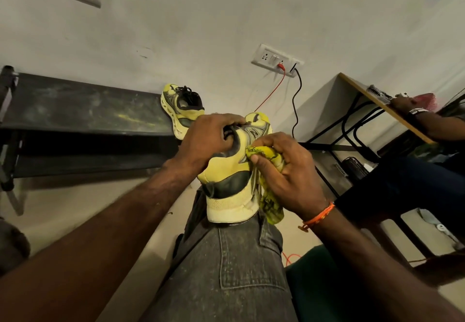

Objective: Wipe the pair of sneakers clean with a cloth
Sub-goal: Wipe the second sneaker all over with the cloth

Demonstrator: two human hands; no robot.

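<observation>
Starting at the left, I see a dark bench (83,110) along the wall, and at its right end the second sneaker (181,110) lies tipped on its side, its sole toward the bench, well apart from my hands; from here I cannot tell whether it has been wiped yet. Moving right, my left hand (211,138) grips the sneaker in hand (234,170) at its collar, fingers curled into the opening, holding it heel-down on my knee (234,258), which carries it. Just right of that, my right hand (284,170) is closed around a bunched yellow cloth (266,155), pressing it against the shoe's outer side near the midfoot, with the loose tail of cloth hanging down beside the heel. I judge the task is in progress on this first shoe: the heel foam looks fairly clean, but grey smudging shows along the lower side by the cloth. What remains, as I read it, is finishing this side and then dealing with the other shoe. Farther right stands a desk (372,97) with another person's arm (427,125) resting on its edge.
</observation>
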